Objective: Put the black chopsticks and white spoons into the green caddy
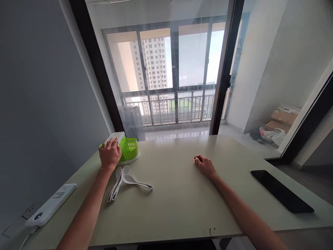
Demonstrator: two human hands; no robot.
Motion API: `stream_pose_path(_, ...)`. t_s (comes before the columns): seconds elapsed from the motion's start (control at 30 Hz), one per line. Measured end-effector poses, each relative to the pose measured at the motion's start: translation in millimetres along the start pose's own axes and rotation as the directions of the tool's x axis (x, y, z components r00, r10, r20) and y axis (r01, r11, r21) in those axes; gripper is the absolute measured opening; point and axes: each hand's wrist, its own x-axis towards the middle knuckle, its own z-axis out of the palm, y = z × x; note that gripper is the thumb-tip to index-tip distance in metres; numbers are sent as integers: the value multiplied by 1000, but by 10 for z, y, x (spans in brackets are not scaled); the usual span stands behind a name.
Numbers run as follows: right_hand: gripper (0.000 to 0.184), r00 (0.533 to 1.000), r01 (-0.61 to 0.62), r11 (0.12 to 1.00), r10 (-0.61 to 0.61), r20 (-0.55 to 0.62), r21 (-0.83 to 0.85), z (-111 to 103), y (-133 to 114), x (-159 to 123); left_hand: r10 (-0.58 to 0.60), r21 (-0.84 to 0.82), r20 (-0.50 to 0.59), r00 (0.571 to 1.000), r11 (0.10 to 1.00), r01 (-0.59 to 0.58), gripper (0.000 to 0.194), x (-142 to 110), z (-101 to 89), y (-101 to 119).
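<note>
My left hand (110, 152) is laid over the left part of a green and white utensil holder (125, 156), fingers bent across its top. The holder stands upright near the table's far left edge, its slotted green basket facing right. Just in front of it lie three white soup spoons: a pair side by side (120, 182) and one apart (137, 182), angled to the right. My right hand (205, 164) rests on the table right of the middle, fingers curled in, with nothing visible in them.
A white power strip (52, 205) with a cord lies along the left edge by the wall. On the right lies a flat black object (282, 191). The pale table (171, 208) reaches a glass door, and cardboard boxes (282, 118) sit on the floor beyond.
</note>
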Motion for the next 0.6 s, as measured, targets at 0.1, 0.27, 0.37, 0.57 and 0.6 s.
stream_pose_path(0.1, 36, 1000, -4, 1000, 4, 3, -5, 4, -10, -4, 21, -11, -25, 999, 1000, -21, 55, -143, 27, 205)
stream_pose_path(0.27, 36, 1000, 5, 1000, -5, -4, -13, 8, -26, -16, 301, -295, 161, 940, 924, -246, 39, -625, 187, 795)
stream_pose_path(0.37, 36, 1000, 12, 1000, -13, -7, -21, 6, -29, -23, 467, -454, 283, 838, 834, -312, 38, -951, 361, 1130)
stream_pose_path(0.57, 36, 1000, 28, 999, -28, 3, -31, 1, -27, -30, 532, -487, 442, 722, 818, -305, 45, -1283, 511, 1342)
stream_pose_path(0.6, 36, 1000, 29, 999, -29, 3, -31, 1, -28, -31, 531, -489, 441, 724, 818, -302, 44, -1295, 495, 1324)
